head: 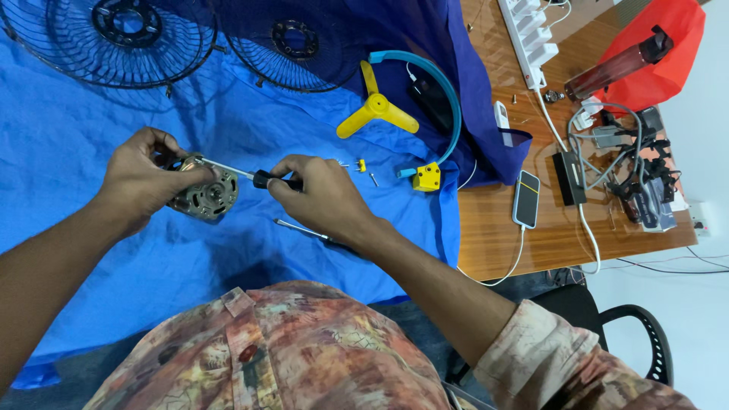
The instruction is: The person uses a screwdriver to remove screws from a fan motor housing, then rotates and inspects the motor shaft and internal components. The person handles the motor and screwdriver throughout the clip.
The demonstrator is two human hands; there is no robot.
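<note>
My left hand (140,178) grips a small metal fan motor (205,195) above the blue cloth (91,114). My right hand (319,193) holds a black-handled screwdriver (247,175) whose shaft points left, its tip at the top of the motor. A second thin screwdriver (300,228) lies on the cloth just under my right wrist. A few small screws and a yellow piece (361,165) lie to the right of my right hand.
Two black wire fan grilles (68,45) (296,53) lie at the top. A yellow fan blade (374,108) and a blue ring with a yellow clip (427,176) sit right of centre. On the wooden table (493,235): a phone (525,199), a power strip (528,34), cables, a red bag (653,61).
</note>
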